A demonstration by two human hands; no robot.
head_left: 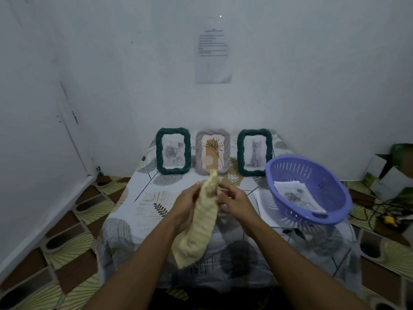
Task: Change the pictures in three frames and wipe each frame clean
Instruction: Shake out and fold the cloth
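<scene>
Three picture frames stand upright at the back of the table. A dark green frame [173, 151] on the left holds a grey flower picture. The grey frame [213, 151] in the middle holds a tan plant drawing. Another green frame [254, 152] on the right holds a cat picture. Above the table's middle, my left hand [186, 203] grips a yellow striped cloth [200, 222] that hangs down toward me. My right hand [233, 200] is close beside the cloth's upper part with fingers curled; whether it holds the cloth is unclear.
A purple plastic basket [312, 211] tilts at the table's right side with printed pictures [295, 195] inside and paper sheets [262, 205] under it. The table carries a patterned cover [134, 204]. Cardboard boxes [393, 166] and cables [380, 211] lie on the floor to the right.
</scene>
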